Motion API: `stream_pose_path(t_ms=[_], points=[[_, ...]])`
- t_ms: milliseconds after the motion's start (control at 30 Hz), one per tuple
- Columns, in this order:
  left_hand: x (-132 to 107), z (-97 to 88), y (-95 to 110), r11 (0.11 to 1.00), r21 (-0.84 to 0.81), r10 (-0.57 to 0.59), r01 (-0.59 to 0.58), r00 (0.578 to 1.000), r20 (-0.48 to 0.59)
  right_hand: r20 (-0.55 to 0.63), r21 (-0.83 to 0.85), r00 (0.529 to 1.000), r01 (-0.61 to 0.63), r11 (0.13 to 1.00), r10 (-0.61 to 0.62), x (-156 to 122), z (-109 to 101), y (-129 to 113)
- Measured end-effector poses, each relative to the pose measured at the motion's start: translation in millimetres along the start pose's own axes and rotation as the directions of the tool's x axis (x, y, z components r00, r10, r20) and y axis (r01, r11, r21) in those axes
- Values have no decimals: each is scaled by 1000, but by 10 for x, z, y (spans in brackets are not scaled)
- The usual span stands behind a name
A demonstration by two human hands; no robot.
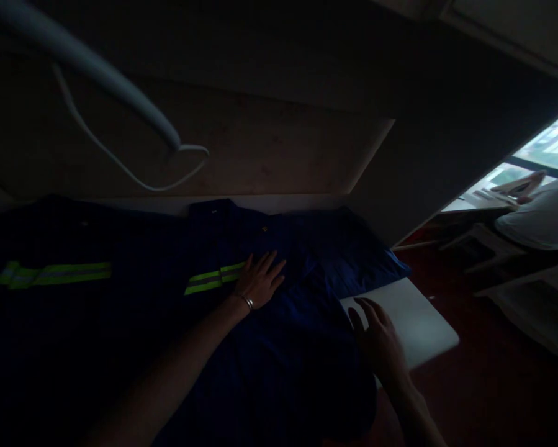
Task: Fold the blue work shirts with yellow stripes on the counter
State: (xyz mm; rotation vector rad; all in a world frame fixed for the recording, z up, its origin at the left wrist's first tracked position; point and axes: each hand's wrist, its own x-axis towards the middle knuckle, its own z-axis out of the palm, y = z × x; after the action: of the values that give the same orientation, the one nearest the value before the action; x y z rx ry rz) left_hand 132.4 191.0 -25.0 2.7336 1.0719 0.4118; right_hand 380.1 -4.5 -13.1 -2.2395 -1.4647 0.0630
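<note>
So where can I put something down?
The white tabletop looks bare at its right end, beside the right hand and navy cloth. Further left is crowded with navy garments, the left hand on one.

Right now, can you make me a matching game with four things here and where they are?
1. Left hand, fingers spread
2. Right hand, fingers curved
3. Thin, white, looped cord
4. Person in a white top

A. Near the bright window
B. Hanging by the thick, grey tube
C. Flat on the dark blue, yellow-striped cloth garment
D. By the smooth, white tabletop

Pairs: 1-C, 2-D, 3-B, 4-A
</note>
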Motion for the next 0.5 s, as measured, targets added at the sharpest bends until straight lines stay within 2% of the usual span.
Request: stream_pose_path(t_ms=[33, 67, 133, 200, 267, 333, 367, 400, 433, 500], points=[[-59, -42, 92, 1000, 4, 10, -10, 1000, -29, -78, -19, 994, 77, 997, -78, 43, 58, -102], [-134, -87, 199, 1000, 8, 12, -11, 999, -50, -104, -37, 982, 153, 988, -156, 86, 140, -190], [-339, -173, 437, 999, 31, -13, 15, 998, -60, -49, -68, 959, 275, 959, -279, 166, 358, -296], [-640, -230, 651, 997, 70, -24, 28, 998, -50, 66, -106, 939, 343, 933, -337, 226, 598, -300], [-1062, -235, 760, 996, 79, 34, -28, 996, -84, 164, -143, 925, 367, 919, -343, 256, 789, -226], [-1603, -186, 715, 999, 54, 16, -6, 981, -193, 209, -166, 917, 377, 911, -341, 256, 888, -136], [-1910, -151, 641, 999, 35, -33, 42, 971, -235, 211, -177, 916, 379, 908, -341, 248, 905, -103], [-2230, -116, 545, 990, 20, -132, 142, 955, -266, 207, -186, 916, 382, 905, -344, 238, 906, -85], [-2553, -88, 439, 953, 1, -285, 302, 899, -333, 201, -193, 916, 385, 902, -348, 230, 897, -82], [-3152, -78, 256, 835, -63, -516, 547, 738, -435, 187, -200, 915, 392, 898, -358, 225, 875, -107]])
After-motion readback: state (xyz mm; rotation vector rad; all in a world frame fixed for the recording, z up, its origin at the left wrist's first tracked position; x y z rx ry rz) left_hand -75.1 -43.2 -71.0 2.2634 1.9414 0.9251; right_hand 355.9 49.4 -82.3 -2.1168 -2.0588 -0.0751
